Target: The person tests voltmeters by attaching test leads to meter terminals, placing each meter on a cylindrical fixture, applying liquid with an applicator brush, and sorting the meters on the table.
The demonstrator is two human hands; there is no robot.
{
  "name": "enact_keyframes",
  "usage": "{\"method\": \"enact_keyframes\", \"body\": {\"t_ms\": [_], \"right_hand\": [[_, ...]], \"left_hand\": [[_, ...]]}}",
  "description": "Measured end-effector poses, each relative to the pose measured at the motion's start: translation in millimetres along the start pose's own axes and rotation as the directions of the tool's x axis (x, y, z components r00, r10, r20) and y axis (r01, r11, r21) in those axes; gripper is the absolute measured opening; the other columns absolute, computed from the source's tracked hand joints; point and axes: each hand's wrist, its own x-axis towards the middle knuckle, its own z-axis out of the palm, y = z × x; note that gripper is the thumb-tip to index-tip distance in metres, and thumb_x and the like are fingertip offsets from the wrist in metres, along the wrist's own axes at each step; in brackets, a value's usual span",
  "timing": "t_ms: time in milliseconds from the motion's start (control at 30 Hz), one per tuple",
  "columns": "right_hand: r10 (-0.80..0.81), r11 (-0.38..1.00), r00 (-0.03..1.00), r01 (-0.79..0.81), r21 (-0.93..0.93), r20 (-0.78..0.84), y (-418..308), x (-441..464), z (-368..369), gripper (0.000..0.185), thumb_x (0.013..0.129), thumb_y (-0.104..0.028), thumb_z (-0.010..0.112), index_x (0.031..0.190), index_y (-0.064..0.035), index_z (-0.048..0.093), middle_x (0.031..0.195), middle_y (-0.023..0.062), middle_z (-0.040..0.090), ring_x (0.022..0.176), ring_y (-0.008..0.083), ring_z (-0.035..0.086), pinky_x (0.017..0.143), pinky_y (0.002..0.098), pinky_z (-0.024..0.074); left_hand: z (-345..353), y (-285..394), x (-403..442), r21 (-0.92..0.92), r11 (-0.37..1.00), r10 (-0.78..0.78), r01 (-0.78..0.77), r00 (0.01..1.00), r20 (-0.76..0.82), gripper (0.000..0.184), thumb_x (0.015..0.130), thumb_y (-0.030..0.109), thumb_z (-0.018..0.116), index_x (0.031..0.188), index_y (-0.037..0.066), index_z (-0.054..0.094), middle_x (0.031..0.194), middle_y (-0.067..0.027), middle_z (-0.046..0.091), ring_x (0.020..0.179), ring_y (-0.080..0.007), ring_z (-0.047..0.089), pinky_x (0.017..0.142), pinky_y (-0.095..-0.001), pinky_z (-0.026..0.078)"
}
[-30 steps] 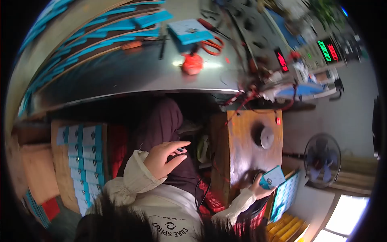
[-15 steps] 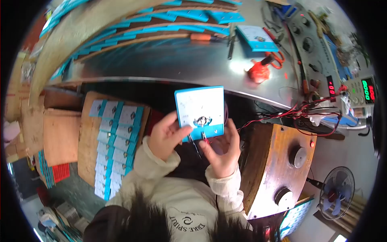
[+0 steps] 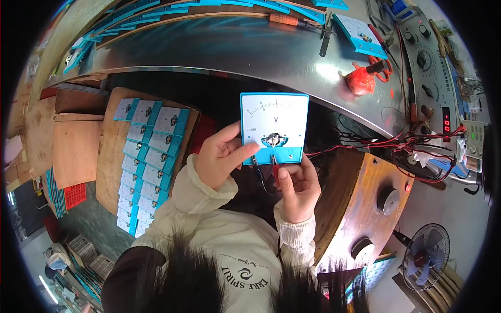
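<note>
A square voltmeter [image 3: 275,117] with a white dial face and blue frame is held up in front of my chest. My left hand [image 3: 222,156] grips its left side, the thumb lying across the lower left corner. My right hand [image 3: 298,190] holds the lower right edge, its thumb against a red clip [image 3: 275,169]. That clip sits at a terminal on the meter's blue bottom strip. A black clip lead [image 3: 259,175] hangs from the terminal to its left. Fingers behind the meter are hidden.
Similar meters [image 3: 148,151] lie in overlapping rows on a wooden board at left. A metal bench [image 3: 209,55] carries a screwdriver [image 3: 284,20], another meter [image 3: 360,35] and a red lump [image 3: 360,79]. Red wires run right to instruments [image 3: 425,68]. A wooden box with knobs [image 3: 360,208] stands at right.
The meter has shifted right and slightly up in view, and its scale now reads clearly. Both hands keep hold of it. The camera view has shifted, so the bench appears higher.
</note>
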Motion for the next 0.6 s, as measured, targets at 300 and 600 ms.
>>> {"method": "enact_keyframes", "body": {"t_ms": [300,600], "right_hand": [[-0.035,0.978,0.999,0.034,-0.204,0.000,1,-8,-3,0.030,0.082,-0.003,0.070,0.108,0.0066,0.057,0.086,0.0097,0.067,0.073,0.0111,0.064,0.067,0.0234,0.0522],[-0.263,0.883,0.965,0.237,-0.404,-0.010,-10,-9,-8,0.024,0.077,0.002,0.073,0.099,0.0029,0.063,0.083,0.0103,0.068,0.070,0.0105,0.064,0.062,0.0222,0.0519]], "left_hand": [[8,-6,4,-0.037,0.999,0.038,-0.040,0.998,-0.055,0.054,0.089,0.017,0.064,0.136,-0.001,0.042,0.100,-0.0040,0.066,0.074,-0.0030,0.055,0.054,-0.0173,0.040],[13,-7,9,-0.008,1.000,0.021,-0.021,1.000,-0.005,0.054,0.090,0.018,0.064,0.135,-0.001,0.042,0.099,-0.0037,0.065,0.073,-0.0037,0.056,0.054,-0.0178,0.041]]}}
